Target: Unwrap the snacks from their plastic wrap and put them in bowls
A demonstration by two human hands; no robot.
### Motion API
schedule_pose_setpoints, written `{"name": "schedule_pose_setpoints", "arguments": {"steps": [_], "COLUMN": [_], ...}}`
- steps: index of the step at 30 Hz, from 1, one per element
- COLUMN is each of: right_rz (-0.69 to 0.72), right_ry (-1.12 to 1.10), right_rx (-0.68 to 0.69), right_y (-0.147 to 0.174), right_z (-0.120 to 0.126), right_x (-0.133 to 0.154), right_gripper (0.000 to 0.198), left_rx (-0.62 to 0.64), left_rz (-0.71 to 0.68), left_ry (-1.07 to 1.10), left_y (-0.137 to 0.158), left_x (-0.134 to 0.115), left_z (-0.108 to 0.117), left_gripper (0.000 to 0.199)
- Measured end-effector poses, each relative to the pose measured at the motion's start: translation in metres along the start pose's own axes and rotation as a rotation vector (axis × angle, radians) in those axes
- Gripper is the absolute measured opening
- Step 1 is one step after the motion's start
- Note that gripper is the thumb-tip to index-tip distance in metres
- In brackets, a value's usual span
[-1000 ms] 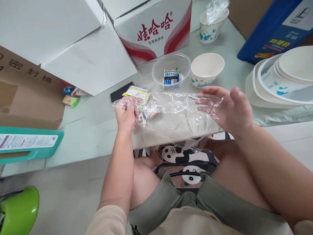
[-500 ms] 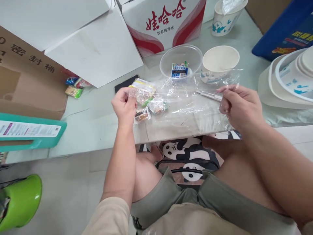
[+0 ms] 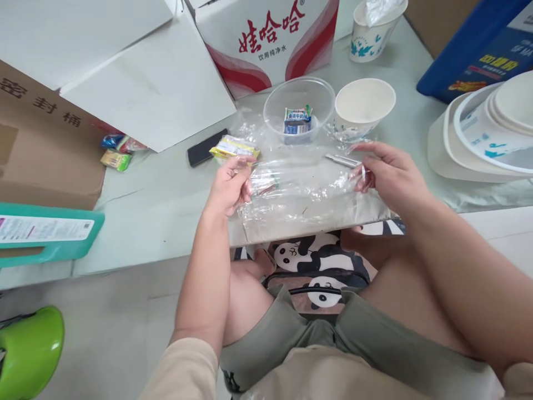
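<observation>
A clear plastic bag (image 3: 308, 178) stretches between my two hands over the front part of the table. My left hand (image 3: 231, 186) pinches its left side. My right hand (image 3: 385, 172) grips the right side with bent fingers. Near the right fingertips a slim silver pen-like tool (image 3: 343, 160) shows through or behind the film; whether it lies on the table I cannot tell. A yellow-and-white snack packet (image 3: 234, 147) is just beyond my left hand. Another small wrapped snack (image 3: 264, 182) is partly hidden under the film.
Behind the bag stand a clear plastic bowl (image 3: 275, 114) holding a blue-and-white snack packet (image 3: 297, 120), and a white paper cup (image 3: 365, 103). A black phone-like slab (image 3: 204, 149) lies left. Cartons (image 3: 270, 50) line the back; white tubs (image 3: 445, 144) stand right.
Both hands have come closer together, the left moving right. The bag has slackened and lowered, and the yellow packet shows more plainly. The camera view has shifted slightly.
</observation>
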State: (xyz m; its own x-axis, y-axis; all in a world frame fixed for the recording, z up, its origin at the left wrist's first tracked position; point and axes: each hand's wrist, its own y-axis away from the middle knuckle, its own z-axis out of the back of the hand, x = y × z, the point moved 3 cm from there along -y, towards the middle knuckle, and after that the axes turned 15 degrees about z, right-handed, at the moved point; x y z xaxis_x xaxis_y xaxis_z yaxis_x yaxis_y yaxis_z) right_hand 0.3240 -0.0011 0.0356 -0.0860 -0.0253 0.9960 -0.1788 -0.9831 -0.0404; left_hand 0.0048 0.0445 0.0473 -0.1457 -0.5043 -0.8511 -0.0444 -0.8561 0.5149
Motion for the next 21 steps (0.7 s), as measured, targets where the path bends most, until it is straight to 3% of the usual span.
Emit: {"name": "schedule_pose_setpoints", "arguments": {"steps": [6,8,10,14,17,21], "right_rz": [0.094,0.079,-0.024,-0.206,-0.2,-0.061], "right_ry": [-0.094,-0.147,-0.198,-0.086,0.048,-0.093], "right_rx": [-0.191,-0.16,-0.086,0.035,0.068,-0.024], "right_y": [-0.012,-0.014,-0.015,-0.014,-0.014,-0.013], "right_z": [-0.002,-0.005,-0.01,-0.016,-0.017,-0.014], "right_x": [-0.01,-0.008,-0.007,-0.004,-0.005,-0.01], "right_gripper": [0.02,0.017,0.025,0.025,0.027,0.052], "left_rx": [0.058,0.125,0.168,0.119,0.154,0.081], "left_rz": [-0.06,-0.032,-0.005,0.021,0.03,-0.191], "left_ry": [0.13,0.136,0.115,0.024,-0.029,0.042], "left_y": [-0.008,-0.008,-0.008,-0.008,-0.012,-0.017], "left_x": [0.009,0.009,0.007,0.002,0.002,-0.003], "left_z": [0.007,0.003,-0.001,-0.006,-0.008,0.003], "left_gripper": [0.03,0.037,0.046,0.055,0.044,0.056]}}
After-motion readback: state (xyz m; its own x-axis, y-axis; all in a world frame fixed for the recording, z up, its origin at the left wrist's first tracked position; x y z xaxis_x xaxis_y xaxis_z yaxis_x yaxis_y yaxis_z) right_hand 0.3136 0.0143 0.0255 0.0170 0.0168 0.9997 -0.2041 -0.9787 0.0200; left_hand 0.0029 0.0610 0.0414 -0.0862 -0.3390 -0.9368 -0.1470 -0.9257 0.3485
